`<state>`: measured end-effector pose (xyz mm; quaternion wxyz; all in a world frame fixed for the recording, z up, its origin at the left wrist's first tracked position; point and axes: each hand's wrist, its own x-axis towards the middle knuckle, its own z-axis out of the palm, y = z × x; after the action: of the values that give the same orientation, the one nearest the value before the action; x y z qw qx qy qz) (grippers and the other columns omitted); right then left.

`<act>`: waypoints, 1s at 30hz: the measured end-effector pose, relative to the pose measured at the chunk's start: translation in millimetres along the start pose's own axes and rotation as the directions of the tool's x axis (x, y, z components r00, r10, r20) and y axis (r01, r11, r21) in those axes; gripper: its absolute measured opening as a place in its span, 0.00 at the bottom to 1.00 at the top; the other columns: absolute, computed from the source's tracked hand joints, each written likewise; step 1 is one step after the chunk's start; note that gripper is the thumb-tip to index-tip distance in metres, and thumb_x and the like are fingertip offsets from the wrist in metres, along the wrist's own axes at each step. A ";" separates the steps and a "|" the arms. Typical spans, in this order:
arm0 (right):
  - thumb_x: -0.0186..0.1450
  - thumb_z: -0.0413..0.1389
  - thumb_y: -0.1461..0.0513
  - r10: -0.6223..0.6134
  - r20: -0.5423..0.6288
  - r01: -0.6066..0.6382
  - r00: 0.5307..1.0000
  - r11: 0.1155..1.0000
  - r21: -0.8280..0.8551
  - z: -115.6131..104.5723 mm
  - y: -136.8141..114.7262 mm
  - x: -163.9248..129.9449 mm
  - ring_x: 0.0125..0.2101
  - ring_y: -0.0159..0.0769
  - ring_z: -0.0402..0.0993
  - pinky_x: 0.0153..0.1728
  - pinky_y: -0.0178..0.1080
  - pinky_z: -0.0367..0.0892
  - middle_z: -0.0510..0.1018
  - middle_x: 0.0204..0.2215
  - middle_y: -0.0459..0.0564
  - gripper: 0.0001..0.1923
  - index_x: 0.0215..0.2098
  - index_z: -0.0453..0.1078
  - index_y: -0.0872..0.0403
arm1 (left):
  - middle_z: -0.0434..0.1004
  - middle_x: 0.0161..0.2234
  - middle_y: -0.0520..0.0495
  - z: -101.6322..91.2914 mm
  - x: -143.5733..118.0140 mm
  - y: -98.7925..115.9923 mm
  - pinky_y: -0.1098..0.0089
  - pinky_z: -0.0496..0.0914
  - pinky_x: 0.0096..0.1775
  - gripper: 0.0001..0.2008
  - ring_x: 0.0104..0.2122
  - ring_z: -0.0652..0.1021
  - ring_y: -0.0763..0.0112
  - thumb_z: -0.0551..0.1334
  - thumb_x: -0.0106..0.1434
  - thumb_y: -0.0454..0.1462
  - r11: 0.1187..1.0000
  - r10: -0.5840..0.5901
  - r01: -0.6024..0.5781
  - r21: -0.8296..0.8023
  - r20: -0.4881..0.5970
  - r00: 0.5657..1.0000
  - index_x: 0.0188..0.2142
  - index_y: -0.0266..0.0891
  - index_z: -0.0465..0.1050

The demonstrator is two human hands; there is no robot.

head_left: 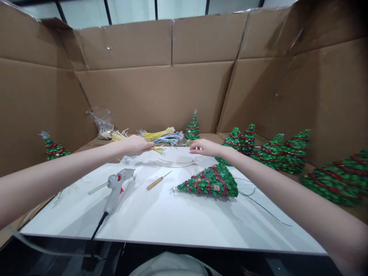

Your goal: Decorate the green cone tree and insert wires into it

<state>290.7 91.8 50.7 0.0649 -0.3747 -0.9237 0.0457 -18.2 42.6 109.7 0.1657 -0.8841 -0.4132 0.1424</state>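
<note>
My left hand point(140, 145) reaches over the back edge of the white board point(161, 218), fingers closed on thin yellow wires point(159, 150) with pale tips. Beside it lies a larger bundle of yellow wires point(158, 134) next to bluish-white wires point(171, 138). My right hand point(205, 147) hovers near the board's back, fingers bent together; whatever they hold is too small to make out. Below it a green tinsel tree point(211, 181) with red garland lies on its side, tip leftward, long thin wires point(267, 210) trailing from its base. A wooden-handled awl point(155, 183) lies to its left.
A white glue gun point(116, 188) with a black cord stands on the board's left. Several finished trees point(270, 151) line the right side; small trees stand at back point(192, 128) and far left point(55, 147). A plastic bag point(102, 120) sits back left. Cardboard walls point(149, 96) enclose the workspace.
</note>
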 end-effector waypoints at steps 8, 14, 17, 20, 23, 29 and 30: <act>0.64 0.49 0.53 -0.110 -0.141 0.099 0.984 0.992 -0.084 -14.0 -63.6 3.2 0.36 0.36 0.68 0.30 0.34 0.58 0.72 0.35 0.51 0.15 0.36 0.72 0.54 | 0.76 0.34 0.46 -6.0 17.4 18.7 0.73 0.60 0.26 0.16 0.30 0.76 0.67 0.46 0.66 0.43 0.992 0.128 -0.126 0.025 -0.098 0.987 0.47 0.45 0.65; 0.65 0.48 0.58 -0.160 -0.230 0.124 0.960 0.978 -0.166 -9.6 -62.4 9.5 0.32 0.33 0.66 0.28 0.33 0.56 0.71 0.31 0.50 0.13 0.31 0.71 0.55 | 0.76 0.33 0.46 -8.7 20.1 24.6 0.73 0.60 0.26 0.14 0.29 0.75 0.68 0.46 0.66 0.42 0.985 0.170 -0.169 0.019 -0.101 0.980 0.46 0.44 0.65; 0.65 0.49 0.60 -0.197 -0.219 0.173 0.956 0.977 -0.125 -9.3 -57.2 8.3 0.32 0.32 0.67 0.29 0.33 0.56 0.71 0.32 0.50 0.11 0.31 0.71 0.56 | 0.76 0.34 0.46 -8.2 19.1 23.7 0.72 0.61 0.27 0.15 0.30 0.75 0.67 0.46 0.66 0.42 0.987 0.160 -0.160 0.004 -0.075 0.984 0.46 0.44 0.65; 0.64 0.49 0.60 -0.178 -0.225 0.162 0.958 0.983 -0.087 -10.9 -54.6 5.2 0.30 0.31 0.67 0.28 0.33 0.56 0.71 0.33 0.50 0.12 0.30 0.72 0.55 | 0.76 0.36 0.45 -6.9 18.2 21.8 0.72 0.62 0.28 0.15 0.31 0.75 0.66 0.47 0.65 0.42 0.990 0.139 -0.139 0.002 -0.054 0.989 0.46 0.44 0.65; 0.64 0.49 0.56 -0.157 -0.223 0.146 0.962 0.987 -0.064 -12.1 -55.8 4.6 0.31 0.32 0.66 0.28 0.33 0.56 0.71 0.33 0.50 0.13 0.32 0.71 0.54 | 0.76 0.35 0.45 -6.5 18.2 22.0 0.72 0.62 0.28 0.14 0.30 0.75 0.67 0.47 0.65 0.42 0.990 0.140 -0.140 0.003 -0.050 0.989 0.46 0.44 0.65; 0.64 0.51 0.59 -0.200 -0.209 0.177 0.957 0.976 -0.123 -8.7 -62.4 11.9 0.32 0.33 0.66 0.29 0.33 0.55 0.71 0.32 0.50 0.11 0.28 0.71 0.55 | 0.76 0.32 0.46 -7.3 20.1 27.3 0.73 0.60 0.27 0.14 0.28 0.74 0.69 0.47 0.66 0.42 0.982 0.187 -0.189 -0.019 -0.064 0.980 0.45 0.44 0.65; 0.64 0.51 0.60 -0.200 -0.211 0.176 0.957 0.976 -0.129 -8.6 -62.2 12.4 0.32 0.33 0.66 0.28 0.33 0.54 0.71 0.31 0.50 0.11 0.28 0.71 0.55 | 0.76 0.32 0.46 -6.7 20.2 27.3 0.73 0.60 0.27 0.14 0.28 0.74 0.69 0.46 0.66 0.43 0.982 0.185 -0.187 -0.019 -0.067 0.980 0.46 0.44 0.65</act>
<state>240.5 56.3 68.6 0.1517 -0.2907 -0.9432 -0.0533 15.5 40.7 102.3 0.1541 -0.9250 -0.3247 0.1232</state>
